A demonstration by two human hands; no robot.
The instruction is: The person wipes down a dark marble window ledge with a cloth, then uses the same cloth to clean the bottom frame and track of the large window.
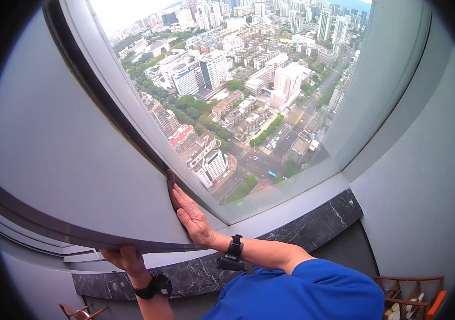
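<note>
My right hand [195,224] lies flat along the side edge of a large grey panel [87,160], beside the window frame. Beneath its fingers is a folded dark brown cloth [172,188], pressed against that edge. Lower left, my left hand [121,260] holds the panel's dark lower edge [71,236] from below, its fingertips partly hidden. A black strapped device sits on each wrist: one [233,254] on the right, another [157,286] on the left.
A tall window [251,200] overlooks city streets far below. Under it runs a black, white-veined marble sill [307,224]. A pale wall [419,168] rises at right. Wooden furniture [411,288] stands lower right, and a wooden chair [81,312] lower left.
</note>
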